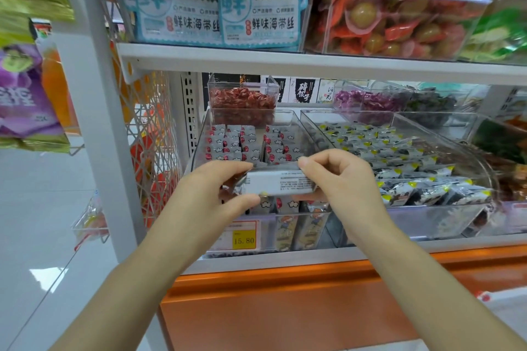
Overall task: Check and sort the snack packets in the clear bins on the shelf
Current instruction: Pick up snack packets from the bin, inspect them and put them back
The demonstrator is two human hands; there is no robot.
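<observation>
- Both hands up at the front of the lower shelf (285,261), level with the near end of the left clear bin (199,138).
- Gripped at its left end by the left hand (216,191): a flat grey-white snack packet (281,184), lying crosswise, small-print side facing up.
- Fingers curled over the top edge there, thumb tucked under the lower edge.
- Pinched at its right end by the right hand (336,179), fingertips on the upper corner, remaining fingers curled in below.
- Held between the two hands, just above the front rows of that left bin.
- Behind it in the same bin: grey packets with red marks (245,142), standing upright in neat files.
- Just beside, on the right: a second clear bin (427,219), packed with black-and-white packets with yellow corners (399,159), lying overlapped.
- Further back: a small clear tub (214,84) of red wrapped sweets (242,101), sitting over the rear of the left bin.
- Off to its right: purple wrapped sweets (368,101) in another clear container.
- Down on the front, below the left hand: a yellow price label (243,240) reading 15.80.
- Up above: blue-and-white seaweed packs (256,8), and next to them orange packets with brown eggs (370,11).
- Far left: purple and green bags (20,94) hanging.
- Underneath it all: orange base panel (285,310).
</observation>
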